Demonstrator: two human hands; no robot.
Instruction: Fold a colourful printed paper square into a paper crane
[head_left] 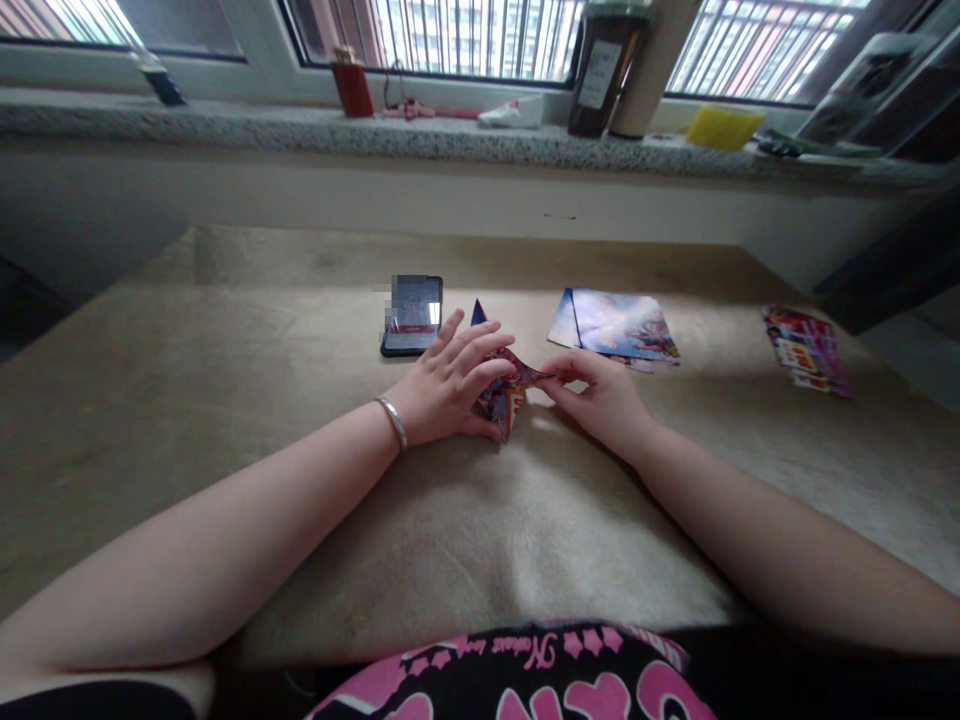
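Phone is noted lying flat on the worktop, behind and left of the folded paper, well clear of the work. Left hand, bracelet at the wrist, is laid over the left part of the folded paper; its fingers are spread and pressed down flat, not curled round anything. A small blue paper point is seen just behind the folded paper, partly hidden by those fingers. The folded paper itself, patterned in red and blue, is held on the worktop between the two hands. On its right, a narrow tip is pinched between thumb and forefinger of the right hand. The step is judged to be a crease being drawn out: the body should be kept pinned by the flat hand while the tip is pulled evenly, so the layers are not skewed or torn. Loose printed sheets lie behind and right of the folded paper; a coloured packet lies far to its right.
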